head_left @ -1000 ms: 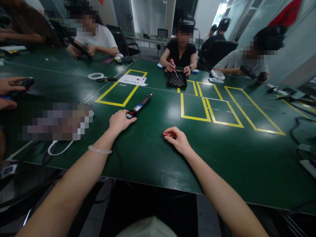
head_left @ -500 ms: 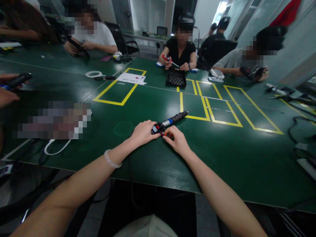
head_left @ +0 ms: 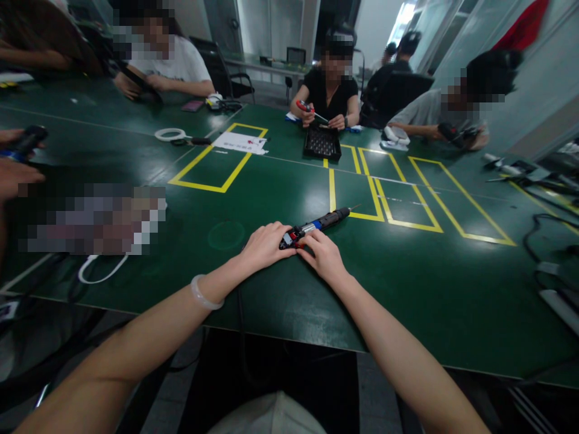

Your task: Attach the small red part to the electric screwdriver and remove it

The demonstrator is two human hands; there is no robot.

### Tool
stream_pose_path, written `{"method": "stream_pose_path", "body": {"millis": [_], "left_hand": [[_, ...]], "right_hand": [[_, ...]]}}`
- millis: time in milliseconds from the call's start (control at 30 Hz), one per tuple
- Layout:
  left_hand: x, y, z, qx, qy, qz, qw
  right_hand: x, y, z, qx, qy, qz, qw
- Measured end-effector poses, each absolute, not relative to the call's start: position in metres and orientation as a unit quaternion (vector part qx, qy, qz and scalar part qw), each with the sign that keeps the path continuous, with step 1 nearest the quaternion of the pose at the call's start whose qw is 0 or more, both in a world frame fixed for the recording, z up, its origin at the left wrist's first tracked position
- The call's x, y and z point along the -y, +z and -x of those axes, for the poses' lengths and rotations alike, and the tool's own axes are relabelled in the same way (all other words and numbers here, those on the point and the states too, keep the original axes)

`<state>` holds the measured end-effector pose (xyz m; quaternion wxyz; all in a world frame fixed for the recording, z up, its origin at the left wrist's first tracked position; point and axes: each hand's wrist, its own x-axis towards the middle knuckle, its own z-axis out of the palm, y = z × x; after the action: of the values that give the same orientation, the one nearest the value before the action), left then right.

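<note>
An electric screwdriver with its housing opened lies slantwise on the green table, its bit pointing away to the right. A silver motor section, a blue band and red and white inner parts show. My left hand is closed around its rear end, steadying it on the table. Against the near side of the screwdriver, my right hand is closed in a pinch. A small red-orange part shows between its thumb and fingers; its exact kind is hidden. A dark cord hangs over the table edge below my left wrist.
Yellow tape rectangles mark the green table. Across it, a person holds a red-handled screwdriver over a black tray. A white paper lies left of the tray. Cables and tools line the right side. Other people sit around.
My right hand has moved in closer over the screwdriver's side, covering more of the red-orange part. The screwdriver has shifted slightly to the right. My left hand keeps its grip.
</note>
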<state>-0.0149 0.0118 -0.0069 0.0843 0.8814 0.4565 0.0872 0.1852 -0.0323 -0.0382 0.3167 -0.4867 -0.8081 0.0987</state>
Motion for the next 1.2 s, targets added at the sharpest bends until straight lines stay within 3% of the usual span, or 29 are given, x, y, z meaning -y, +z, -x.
{"method": "stream_pose_path", "body": {"millis": [667, 1200], "left_hand": [[-0.012, -0.008, 0.014, -0.458, 0.087, -0.882, 0.067], [-0.021, -0.013, 0.019, -0.481, 0.116, -0.869, 0.024]], "right_hand": [[0.029, -0.042, -0.183, 0.818, 0.055, 0.474, 0.321], [0.033, -0.036, -0.196, 0.779, 0.124, 0.476, 0.389]]}}
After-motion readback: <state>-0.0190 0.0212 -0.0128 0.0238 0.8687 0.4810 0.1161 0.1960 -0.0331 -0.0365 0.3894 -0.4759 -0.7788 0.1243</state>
